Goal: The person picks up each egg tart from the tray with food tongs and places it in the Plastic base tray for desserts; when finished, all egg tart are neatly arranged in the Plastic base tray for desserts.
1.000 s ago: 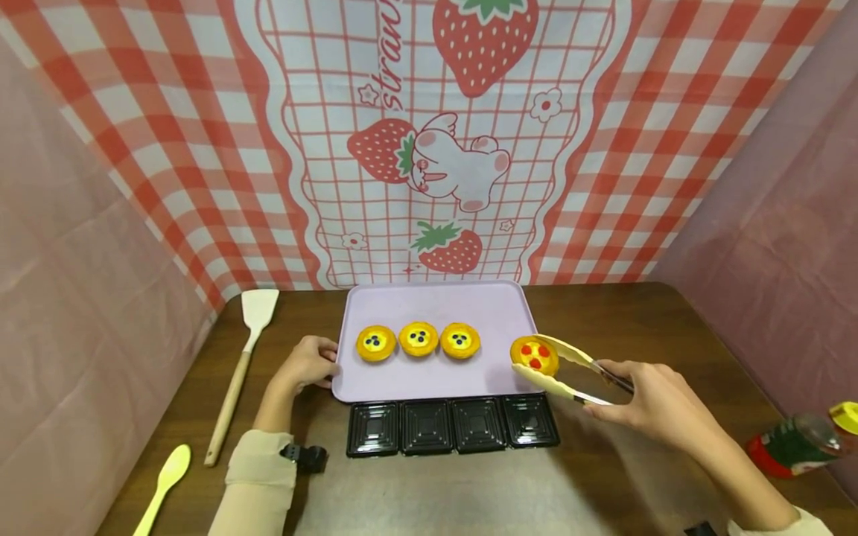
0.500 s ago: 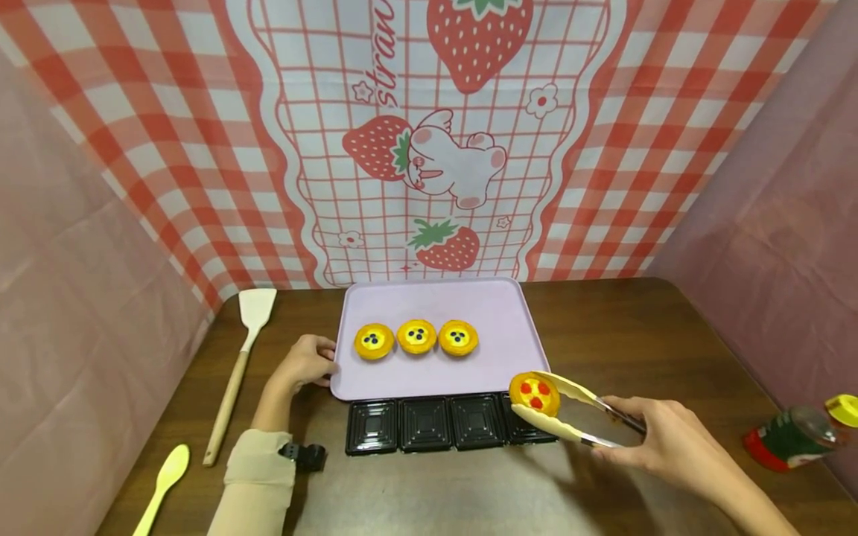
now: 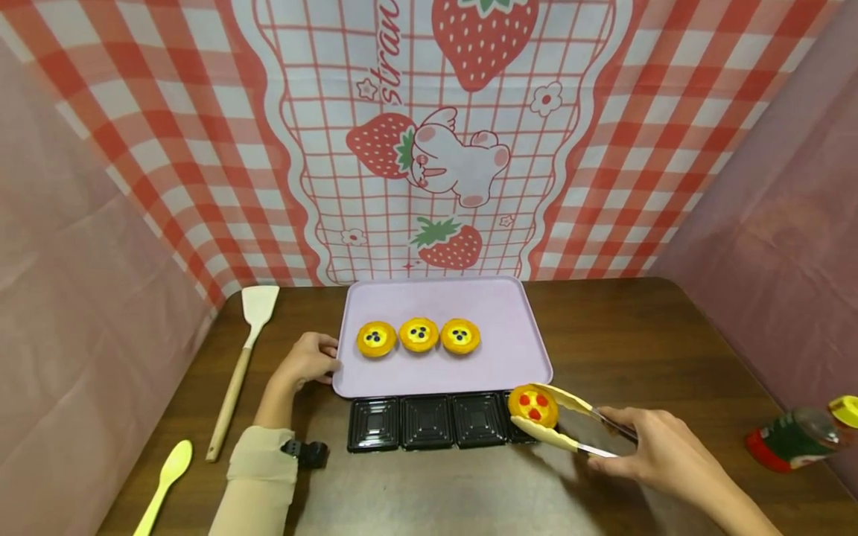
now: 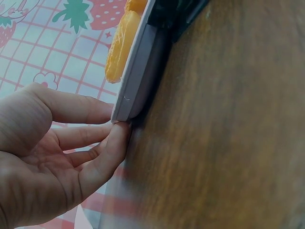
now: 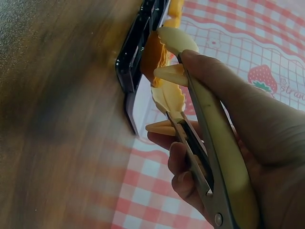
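The right hand (image 3: 660, 450) holds the tongs (image 3: 553, 435) from the right, and between their pale, scalloped ends sits the red tart (image 3: 533, 406), topping up. It is at the rightmost of the four black trays (image 3: 427, 423), overlapping it from above; whether it touches the bottom I cannot tell. The tongs take it by its sides, probably to spare the soft-looking top and keep skin off it.

The black trays lie in a row along the near edge of the lavender tray (image 3: 499, 305), likely so that anything carried between the two travels only a little way. On the lavender tray three blueberry tarts (image 3: 418, 335) stand in a line, upright, with bare room to their right. The left hand (image 3: 310, 361) is at that tray's left edge, seemingly to keep it from sliding.

As for the fingers: on the right, the thumb (image 5: 209, 71) presses one arm of the tongs and the others curl against the opposite arm, parted by about the tart's breadth. On the left, the fingers (image 4: 81, 109) close on the tray's rim in a light pinch, with only its thin edge between them.

The spatula (image 3: 259, 305) and spoon (image 3: 174, 463) lie off to the left on the tabletop (image 3: 603, 320), the bottle (image 3: 791, 439) far right, apart from the work.
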The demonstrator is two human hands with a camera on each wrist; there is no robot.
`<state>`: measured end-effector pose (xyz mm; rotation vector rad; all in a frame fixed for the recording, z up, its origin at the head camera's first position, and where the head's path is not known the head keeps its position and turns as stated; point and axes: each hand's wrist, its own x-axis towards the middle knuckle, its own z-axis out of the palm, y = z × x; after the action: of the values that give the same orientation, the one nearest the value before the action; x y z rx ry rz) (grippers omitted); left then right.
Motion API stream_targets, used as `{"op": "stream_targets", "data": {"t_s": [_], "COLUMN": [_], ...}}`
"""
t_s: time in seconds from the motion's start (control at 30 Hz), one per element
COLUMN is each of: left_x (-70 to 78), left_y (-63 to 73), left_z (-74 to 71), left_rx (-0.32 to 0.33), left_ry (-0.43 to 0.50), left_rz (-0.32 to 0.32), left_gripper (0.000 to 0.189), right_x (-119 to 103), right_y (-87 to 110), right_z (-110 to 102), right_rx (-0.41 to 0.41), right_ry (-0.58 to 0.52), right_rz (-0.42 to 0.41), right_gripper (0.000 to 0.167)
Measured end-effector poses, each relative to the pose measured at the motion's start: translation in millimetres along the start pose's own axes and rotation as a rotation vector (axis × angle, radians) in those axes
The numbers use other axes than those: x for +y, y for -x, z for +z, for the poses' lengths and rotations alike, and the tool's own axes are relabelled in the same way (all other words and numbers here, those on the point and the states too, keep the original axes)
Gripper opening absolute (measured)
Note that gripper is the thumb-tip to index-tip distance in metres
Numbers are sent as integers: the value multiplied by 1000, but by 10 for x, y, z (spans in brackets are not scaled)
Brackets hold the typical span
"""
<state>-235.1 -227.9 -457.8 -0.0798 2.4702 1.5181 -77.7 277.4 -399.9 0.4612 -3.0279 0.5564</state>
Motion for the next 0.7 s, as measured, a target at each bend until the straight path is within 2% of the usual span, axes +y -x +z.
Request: {"op": "stream_targets", "data": {"t_s": [0.33,0.7], "left_x": [9,-6], "left_y": [-16,-13], "left_z": [-7,-8], "left_rx": [-1,-5], "left_ry": [-11,-7], "left_rz": [3,3], "left_gripper": [48,48], "right_x": [8,27], "right_y": [-9,-15], "right_z": [32,66], "right_rx": [-35,-10], "right_ry": [3,6], "right_rz": [38,9], "right_gripper": [72,80]}}
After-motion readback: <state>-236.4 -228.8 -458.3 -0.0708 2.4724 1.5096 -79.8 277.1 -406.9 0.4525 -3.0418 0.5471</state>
